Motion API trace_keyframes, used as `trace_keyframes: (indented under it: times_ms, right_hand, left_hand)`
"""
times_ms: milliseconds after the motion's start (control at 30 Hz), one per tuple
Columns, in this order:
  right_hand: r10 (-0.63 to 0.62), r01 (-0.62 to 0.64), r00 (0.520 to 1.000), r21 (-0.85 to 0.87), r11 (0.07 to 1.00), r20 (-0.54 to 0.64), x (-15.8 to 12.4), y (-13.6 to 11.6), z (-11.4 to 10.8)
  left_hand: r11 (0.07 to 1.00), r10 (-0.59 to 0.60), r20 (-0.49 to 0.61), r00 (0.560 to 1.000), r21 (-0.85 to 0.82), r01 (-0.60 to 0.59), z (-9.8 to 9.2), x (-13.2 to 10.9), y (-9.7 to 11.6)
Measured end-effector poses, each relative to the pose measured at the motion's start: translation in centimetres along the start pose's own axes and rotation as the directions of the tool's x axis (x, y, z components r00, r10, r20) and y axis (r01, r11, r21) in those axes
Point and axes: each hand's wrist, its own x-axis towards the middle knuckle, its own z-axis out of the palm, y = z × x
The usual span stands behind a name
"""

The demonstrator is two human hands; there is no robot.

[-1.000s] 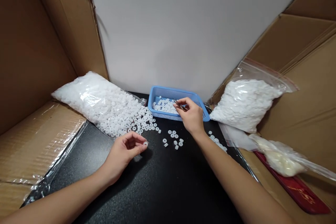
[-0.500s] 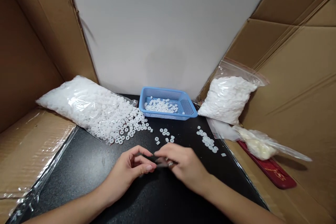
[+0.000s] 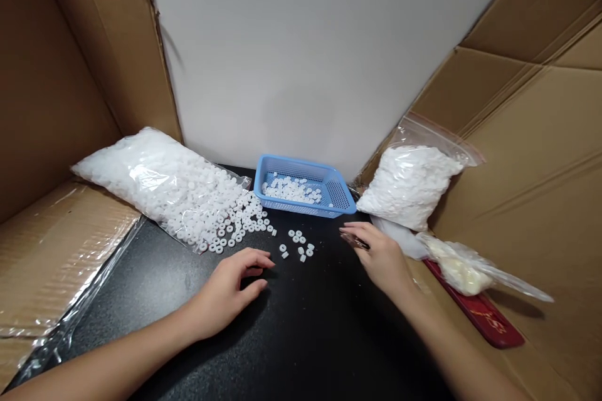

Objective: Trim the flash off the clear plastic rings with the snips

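My left hand [image 3: 235, 288] rests low over the black tabletop [image 3: 301, 338], thumb and fingers apart with nothing between them. My right hand [image 3: 380, 257] has moved out to the right side, its fingers curled around a small, dark, shiny thing [image 3: 360, 242] that I cannot make out. Between the hands, a little farther off, lie several loose white plastic rings [image 3: 296, 236]. Beyond them is a blue perforated basket [image 3: 348, 207] with many small white pieces inside. The right-hand patch of white pieces is hidden behind my right hand.
At the left, a clear bag [image 3: 155, 182] of white rings spills onto the table. A zip bag [image 3: 409, 182] of white pieces leans against the cardboard [image 3: 517, 156] at the right. Below it are a small bag with a yellowish content [image 3: 463, 276] and a red case [image 3: 493, 326].
My hands, close together before, are now apart. The right one has swung right and away from me, over the right-hand patch of pieces; the left one has opened slightly. The view has shifted a little.
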Motion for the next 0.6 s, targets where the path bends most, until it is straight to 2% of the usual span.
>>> trace_keyframes:
  times_ms: [67, 133, 167, 267, 400, 500, 600]
  right_hand:
    - [-0.058, 0.054, 0.995, 0.048, 0.997, 0.076, 1.2, -2.4, 0.6]
    - [-0.108, 0.095, 0.980, 0.088, 0.992, 0.169, 2.8, -4.8, 1.7]
    - [-0.127, 0.107, 0.968, 0.101, 0.989, 0.216, 3.7, -5.8, 2.3]
    - [-0.148, 0.115, 0.921, 0.111, 0.987, 0.361, 6.2, -8.1, 4.5]
    - [-0.101, 0.075, 0.855, 0.070, 0.995, 0.510, 8.2, -9.3, 6.9]
    - [-0.064, 0.038, 0.835, 0.059, 0.998, 0.546, 8.4, -9.5, 8.0]
    - [-0.066, 0.024, 0.835, 0.083, 0.996, 0.546, 8.3, -9.9, 8.8]
  left_hand:
    - [0.974, 0.084, 0.045, 0.995, 0.208, -0.091, 0.8, 0.3, -0.2]
    - [0.869, 0.172, 0.120, 0.978, 0.450, -0.208, 1.9, 0.9, -0.4]
    - [0.836, 0.195, 0.142, 0.970, 0.493, -0.240, 2.5, 1.3, -0.4]
    - [0.804, 0.237, 0.152, 0.960, 0.524, -0.281, 4.4, 2.7, -0.2]
    - [0.782, 0.286, 0.152, 0.946, 0.534, -0.322, 5.6, 3.6, 0.4]
    - [0.780, 0.319, 0.153, 0.935, 0.518, -0.351, 5.0, 3.2, 0.5]
    - [0.785, 0.342, 0.117, 0.932, 0.510, -0.352, 3.0, 2.4, 0.0]
